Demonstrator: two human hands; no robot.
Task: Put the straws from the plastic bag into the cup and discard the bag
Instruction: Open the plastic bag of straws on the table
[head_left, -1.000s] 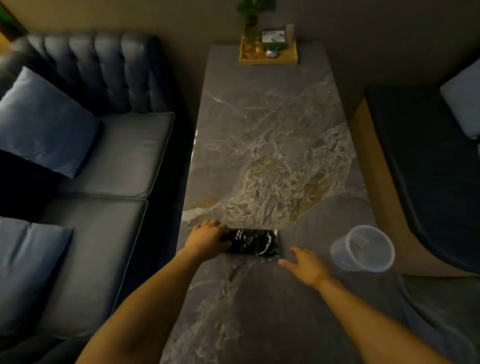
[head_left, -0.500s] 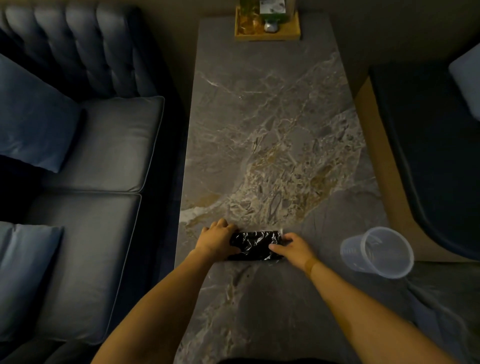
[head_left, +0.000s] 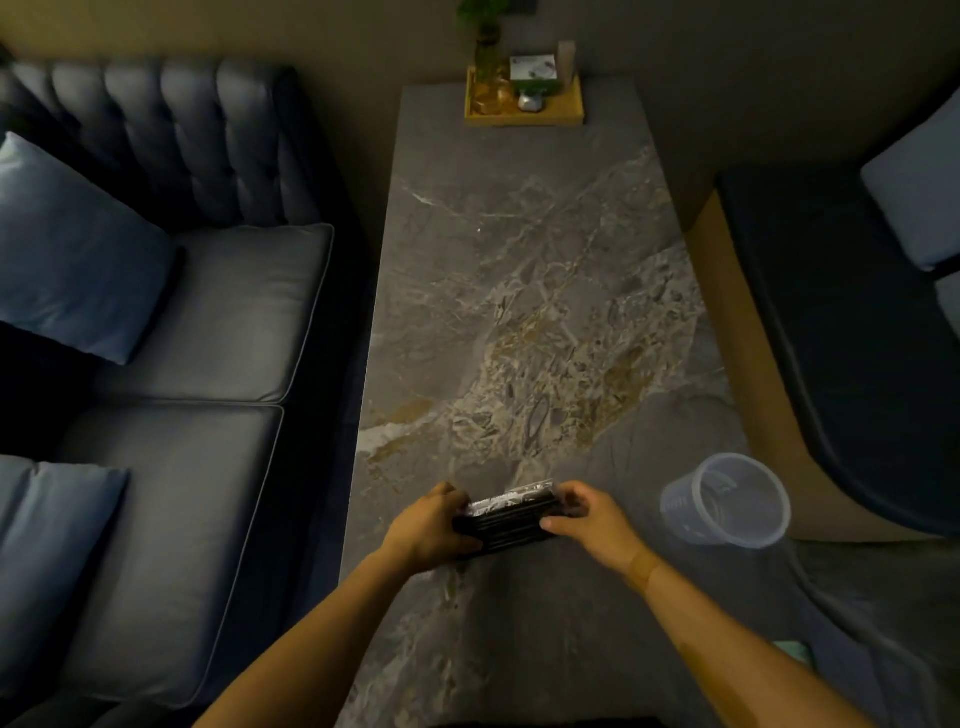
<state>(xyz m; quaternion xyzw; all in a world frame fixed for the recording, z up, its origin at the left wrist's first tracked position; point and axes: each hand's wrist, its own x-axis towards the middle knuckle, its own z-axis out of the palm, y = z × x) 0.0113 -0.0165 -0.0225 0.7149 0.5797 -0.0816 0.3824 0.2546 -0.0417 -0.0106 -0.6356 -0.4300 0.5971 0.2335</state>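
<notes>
A clear plastic bag of black straws (head_left: 511, 517) is held between both hands just above the near part of the marble table (head_left: 519, 291). My left hand (head_left: 434, 525) grips its left end and my right hand (head_left: 592, 514) grips its right end. The bag lies crosswise, its shiny top edge facing away from me. A clear plastic cup (head_left: 727, 501) stands upright to the right, near the table's right edge, apart from my right hand.
A wooden tray (head_left: 524, 106) with a plant and small items sits at the table's far end. A dark blue sofa (head_left: 171, 322) with cushions runs along the left. A dark bench seat (head_left: 852, 332) lies to the right.
My right hand moved left and took hold of the bag's right end. Both hands have lifted the bag slightly off the table and tilted it.
</notes>
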